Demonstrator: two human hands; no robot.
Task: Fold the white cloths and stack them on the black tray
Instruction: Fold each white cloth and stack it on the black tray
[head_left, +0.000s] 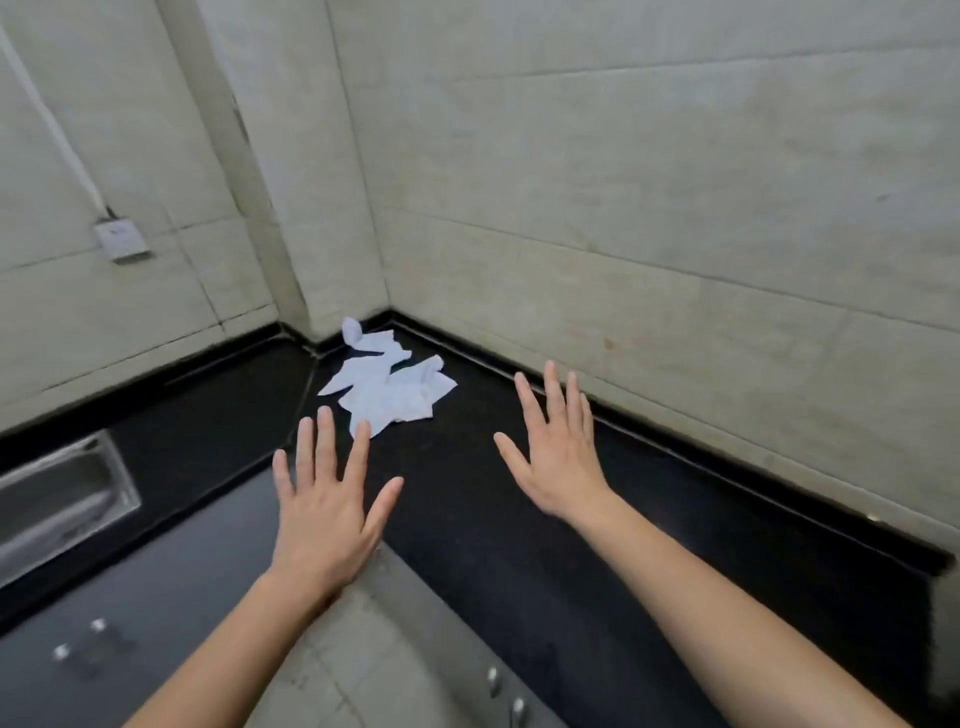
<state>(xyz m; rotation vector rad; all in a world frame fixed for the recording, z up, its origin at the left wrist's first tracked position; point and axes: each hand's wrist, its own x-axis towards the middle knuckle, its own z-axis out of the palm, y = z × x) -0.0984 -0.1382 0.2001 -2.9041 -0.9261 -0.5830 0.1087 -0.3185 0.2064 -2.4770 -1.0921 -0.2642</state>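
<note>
White cloths (387, 387) lie in a crumpled, unfolded heap at the centre of the frame, on the black countertop (519, 525), in the inner corner where its two runs meet. The far end of the heap lies close to the tiled wall (649, 208) at that corner. The left hand (327, 512) sits at lower centre of the frame, palm down, fingers straight and spread, holding nothing. Its index fingertip overlaps the near edge of the heap in the picture; whether it touches the fabric cannot be told. The right hand (558, 467) sits right of centre, above the countertop, palm down, fingers straight and spread, holding nothing. It is apart from the heap, to the right of it. Both forearms enter from the bottom edge of the frame and are bare. A stainless steel sink (57, 499) is set into the countertop at the left edge of the frame. A white wall socket (122, 240) is mounted on the tiles at upper left, with a white cable conduit (52, 130) running up from it. Metal cabinet handles (493, 680) show on the cabinet front at lower centre, below the countertop edge.
</note>
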